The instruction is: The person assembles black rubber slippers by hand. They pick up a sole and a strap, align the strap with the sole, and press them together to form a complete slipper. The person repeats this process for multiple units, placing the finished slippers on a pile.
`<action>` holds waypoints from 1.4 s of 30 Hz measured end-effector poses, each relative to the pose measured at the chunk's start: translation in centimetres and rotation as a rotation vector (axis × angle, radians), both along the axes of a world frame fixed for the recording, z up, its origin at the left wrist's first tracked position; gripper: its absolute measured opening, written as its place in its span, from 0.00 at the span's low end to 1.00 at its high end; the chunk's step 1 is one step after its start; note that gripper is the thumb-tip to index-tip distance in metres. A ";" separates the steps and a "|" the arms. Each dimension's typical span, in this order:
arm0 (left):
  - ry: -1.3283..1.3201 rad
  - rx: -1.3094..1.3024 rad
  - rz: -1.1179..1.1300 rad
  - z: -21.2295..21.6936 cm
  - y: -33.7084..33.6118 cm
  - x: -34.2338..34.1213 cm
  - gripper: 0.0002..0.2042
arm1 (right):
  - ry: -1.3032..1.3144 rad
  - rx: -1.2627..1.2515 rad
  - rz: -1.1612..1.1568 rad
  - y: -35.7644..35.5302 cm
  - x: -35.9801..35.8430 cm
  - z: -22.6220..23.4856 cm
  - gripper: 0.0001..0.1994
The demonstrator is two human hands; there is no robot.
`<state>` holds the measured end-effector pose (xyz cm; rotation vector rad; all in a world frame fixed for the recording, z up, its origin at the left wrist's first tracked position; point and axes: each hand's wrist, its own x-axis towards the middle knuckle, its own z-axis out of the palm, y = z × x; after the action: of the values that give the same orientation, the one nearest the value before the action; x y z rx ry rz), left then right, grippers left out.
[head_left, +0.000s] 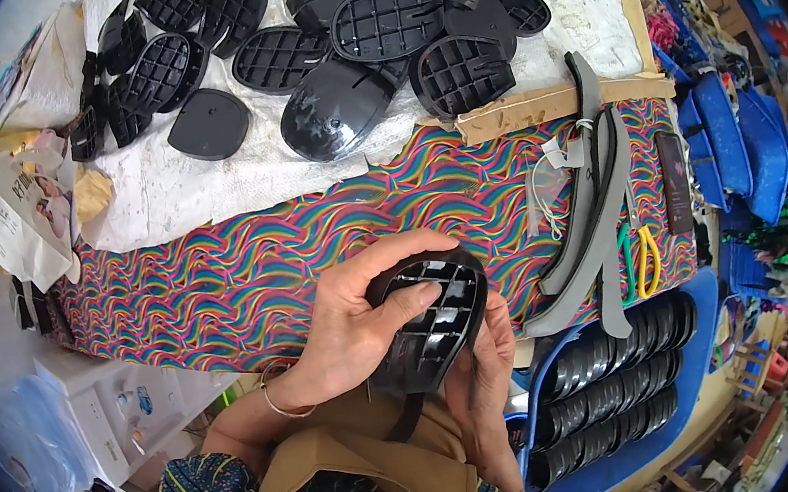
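Note:
Close to my body I hold a black plastic shoe heel (467, 308) with its hollow, gridded side facing up. My left hand (344, 320) is closed on it, the thumb pressed into the grid and the fingers over its far edge. At its right side my right hand (489, 347) grips the rim, its fingers partly hidden beneath. A dark strip (408, 419) hangs below the heel; whether it is joined to the heel I cannot tell. On the far side of the table lie several similar black heels (386, 21), some grid side up, others smooth side up.
A swirl-patterned cloth (224, 285) and a white sheet (308, 173) cover the table. Long grey-black strips (593, 204), yellow-handled scissors (646, 261) and a dark phone-like slab (674, 180) lie right. Below stands a blue crate (702, 308) with rows of black pieces. Bags (30, 210) sit left.

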<state>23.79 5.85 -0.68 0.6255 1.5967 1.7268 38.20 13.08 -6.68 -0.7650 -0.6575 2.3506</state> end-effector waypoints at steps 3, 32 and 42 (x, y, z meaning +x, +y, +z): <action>0.055 0.031 0.027 0.3 0.6 0.3 0.16 | -0.024 0.145 -0.042 0.1 -0.2 -0.1 0.11; 0.062 0.096 0.167 0.6 0.9 0.3 0.16 | -0.817 1.286 0.092 -0.2 1.3 0.9 0.13; 0.272 0.113 0.207 -0.2 1.3 0.8 0.15 | -0.505 0.771 0.229 -0.1 1.7 1.7 0.17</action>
<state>24.57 7.14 -0.86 0.8020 1.8124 1.9612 39.95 12.95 -4.96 -0.9329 -1.8045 1.8213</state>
